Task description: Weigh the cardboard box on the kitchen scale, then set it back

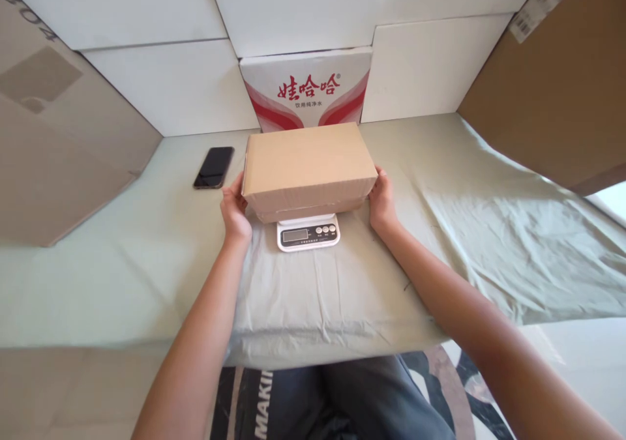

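Item: plain brown cardboard box (308, 166), closed, contents not visible; rests on small white digital scale (308, 233), display unreadable. Left hand (235, 210) and right hand (382, 202) press its two ends, fingers grasping the box. Behind: white carton (306, 88) printed red "娃哈哈". Black phone (214, 167) lies left of the box on the green-sheeted bench (464, 231).

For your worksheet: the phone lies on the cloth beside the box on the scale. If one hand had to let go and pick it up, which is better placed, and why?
Probably the left hand. The phone lies just beyond it on the cloth, with nothing between. The right hand is on the far side of the cardboard box, so it would have to cross box and scale.
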`<action>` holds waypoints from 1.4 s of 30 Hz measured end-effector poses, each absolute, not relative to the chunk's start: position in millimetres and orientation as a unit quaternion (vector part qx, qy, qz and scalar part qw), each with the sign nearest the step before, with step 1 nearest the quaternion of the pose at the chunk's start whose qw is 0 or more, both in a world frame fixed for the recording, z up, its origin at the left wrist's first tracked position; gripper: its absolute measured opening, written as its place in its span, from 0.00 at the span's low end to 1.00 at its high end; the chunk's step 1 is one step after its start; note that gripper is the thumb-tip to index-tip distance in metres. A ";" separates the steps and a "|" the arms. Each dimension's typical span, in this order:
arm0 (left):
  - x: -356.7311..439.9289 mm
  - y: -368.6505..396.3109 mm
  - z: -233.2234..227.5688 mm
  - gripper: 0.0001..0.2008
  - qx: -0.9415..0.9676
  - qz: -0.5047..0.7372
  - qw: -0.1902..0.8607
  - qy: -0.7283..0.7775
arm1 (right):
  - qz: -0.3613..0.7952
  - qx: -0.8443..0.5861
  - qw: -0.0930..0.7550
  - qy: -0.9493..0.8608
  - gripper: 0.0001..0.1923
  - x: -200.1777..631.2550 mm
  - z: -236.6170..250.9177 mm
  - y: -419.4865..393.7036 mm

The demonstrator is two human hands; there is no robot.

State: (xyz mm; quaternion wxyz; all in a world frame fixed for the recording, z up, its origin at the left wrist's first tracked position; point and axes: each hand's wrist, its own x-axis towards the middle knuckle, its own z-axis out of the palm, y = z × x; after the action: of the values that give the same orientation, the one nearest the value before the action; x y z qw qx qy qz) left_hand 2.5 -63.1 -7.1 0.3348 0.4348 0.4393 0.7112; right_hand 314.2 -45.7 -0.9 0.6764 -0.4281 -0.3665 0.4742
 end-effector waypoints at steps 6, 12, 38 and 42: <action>4.0 -64.9 -3.7 0.45 0.442 0.709 0.328 0.442 | 0.472 -0.429 0.676 -0.370 0.28 313.7 0.4 -45.4; 0.6 -66.2 -5.2 0.45 0.434 0.707 0.325 0.455 | 0.472 -0.437 0.673 -0.366 0.30 313.5 1.9 -45.6; 35.1 -107.4 -0.6 0.37 0.412 0.740 0.257 0.466 | 0.455 -0.340 0.658 -0.494 0.28 284.9 37.5 -107.7; 42.7 -102.2 13.3 0.38 0.433 0.739 0.264 0.443 | 0.444 -0.355 0.658 -0.494 0.32 280.4 43.0 -103.8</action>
State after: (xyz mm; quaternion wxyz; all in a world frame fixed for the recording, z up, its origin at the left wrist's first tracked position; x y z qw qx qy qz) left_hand 42.7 -102.2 13.3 0.2636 0.4327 0.4433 0.7394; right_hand 280.4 -103.8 43.0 0.6578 -0.3550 -0.4939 0.4442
